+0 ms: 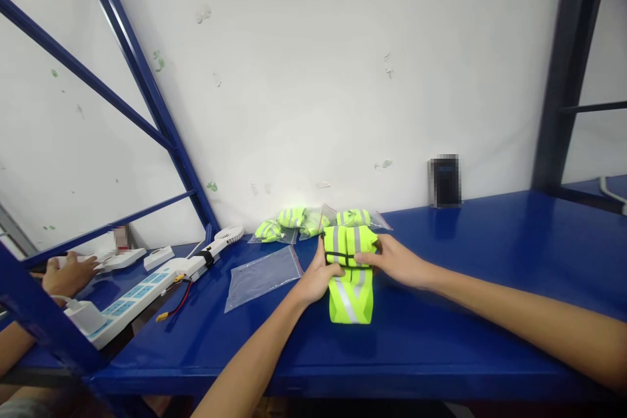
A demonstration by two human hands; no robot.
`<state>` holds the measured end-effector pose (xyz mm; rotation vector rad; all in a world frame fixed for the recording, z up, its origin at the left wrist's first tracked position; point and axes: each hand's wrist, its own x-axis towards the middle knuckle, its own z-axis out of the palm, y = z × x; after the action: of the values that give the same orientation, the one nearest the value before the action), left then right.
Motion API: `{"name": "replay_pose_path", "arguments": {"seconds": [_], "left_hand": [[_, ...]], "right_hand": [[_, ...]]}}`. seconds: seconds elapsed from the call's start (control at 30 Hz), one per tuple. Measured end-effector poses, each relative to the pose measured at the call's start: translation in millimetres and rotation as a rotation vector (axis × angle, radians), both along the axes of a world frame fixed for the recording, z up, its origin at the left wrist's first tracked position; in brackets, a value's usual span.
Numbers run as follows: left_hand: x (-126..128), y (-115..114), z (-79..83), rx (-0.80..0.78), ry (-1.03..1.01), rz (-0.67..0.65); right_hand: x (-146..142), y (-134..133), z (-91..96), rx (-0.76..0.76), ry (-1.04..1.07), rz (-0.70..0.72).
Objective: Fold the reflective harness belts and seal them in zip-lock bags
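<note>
Meanwhile, on a blue steel shelf top (465, 333), both bare hands work a folded hi-vis vest (350, 300), lime-yellow w/ grey reflective stripes, lying flat at centre of frame, directly in front of the wearer. Black elastic band (337, 257) runs across the vest's upper part. L hand (318, 277) is closed on the vest's left edge at the band, thumb and fingers pinching the fabric. R hand (394, 261) comes in from the right, fingers together and pressed on the vest's upper right side, tips reaching the band; can't tell if they pinch the band itself.

Just behind the vest, toward the wall, more hi-vis vests in clear zip bags (294, 222) lie in a loose row, the nearest almost touching it. Left of L hand, a flat clear zip bag (262, 277) w/ red seal edge lies on the shelf. Further left: white handheld fan (228, 235), white power strip w/ blue panels (132, 304), red-and-black wire (176, 297) ending in a yellow connector. Beyond a slanted blue steel brace (142, 85), another person's hand (68, 274) rests at far left. Black box (445, 181) stands against the wall, too pixelated to identify.
</note>
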<state>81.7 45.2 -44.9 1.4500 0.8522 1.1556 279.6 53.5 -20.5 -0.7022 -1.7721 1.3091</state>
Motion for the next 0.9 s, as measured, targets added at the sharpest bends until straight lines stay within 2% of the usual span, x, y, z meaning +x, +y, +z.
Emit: {"name": "replay_pose_path", "arguments": {"seconds": [0.13,0.23,0.4,0.53,0.67,0.77,0.9], "left_hand": [[7,4,-0.6,0.027,-0.142,-0.098],[9,8,-1.5,-0.021,-0.129,-0.156],[3,9,-2.0,-0.025,0.024,-0.121],[5,9,-1.0,-0.011,0.040,-0.075],[9,8,0.3,-0.080,0.026,-0.055],[10,5,2.3,-0.154,0.017,-0.074],[11,3,4.2,-0.217,-0.030,-0.146]], "right_hand": [[2,2,3.9,0.008,0.140,-0.053],[4,2,6.9,0.005,0.135,-0.094],[5,4,2.7,0.049,0.126,-0.114],[4,4,-0.6,0.083,0.163,-0.051],[2,3,-0.5,0.094,0.178,-0.049],[3,3,-1.8,0.134,0.167,-0.090],[6,8,-7.5,0.270,0.091,-0.208]]}}
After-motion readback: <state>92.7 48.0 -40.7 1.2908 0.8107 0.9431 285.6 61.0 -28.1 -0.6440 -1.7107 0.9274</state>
